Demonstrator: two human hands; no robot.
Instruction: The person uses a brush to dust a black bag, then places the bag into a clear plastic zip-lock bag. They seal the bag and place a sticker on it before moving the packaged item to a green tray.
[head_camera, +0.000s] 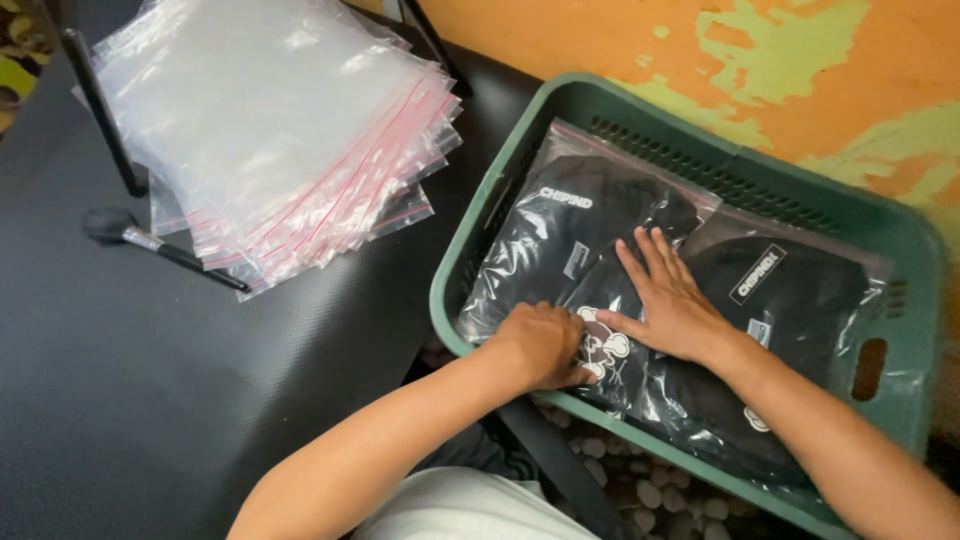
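The right hand (668, 305) lies flat and spread, fingers straight, pressing down on a bagged black garment (610, 335) with a white cartoon print. The left hand (540, 345) is curled, knuckles up, fingertips tucked at the bag's near edge; whether it pinches the plastic I cannot tell. That bag rests on top of two other bagged black garments (560, 225) inside a green plastic basket (700, 140), near its front wall. It looks light, soft and floppy, and the glossy film is likely slippery, so I would take it by an edge or corner, or slide a palm beneath. To the left, on the dark table (200, 400), sits a stack of empty clear zip bags (270, 130), with a black brush (150, 240) just beside it.
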